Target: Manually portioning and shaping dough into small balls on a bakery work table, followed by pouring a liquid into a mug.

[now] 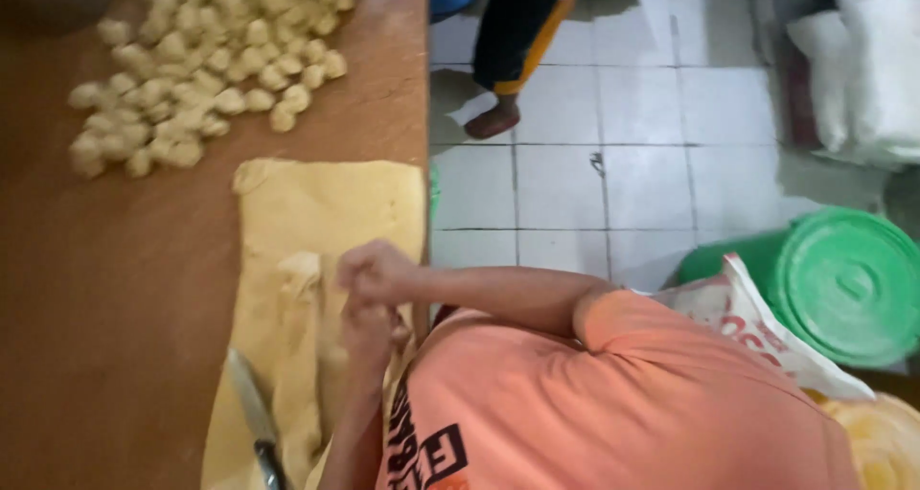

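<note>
Head view, right hand (376, 272) fisted on dough sheet (326, 212)

heap of small dough balls (206, 64), knife (254, 413), green drum (843, 284), white sacks (867, 68), tiled floor (613, 183)

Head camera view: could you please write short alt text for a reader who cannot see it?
Two hands, the right hand and the left hand, pinch a flat sheet of yellow dough on a brown wooden table. A knife lies on the sheet, and a pile of small dough balls sits farther along the table.
</note>
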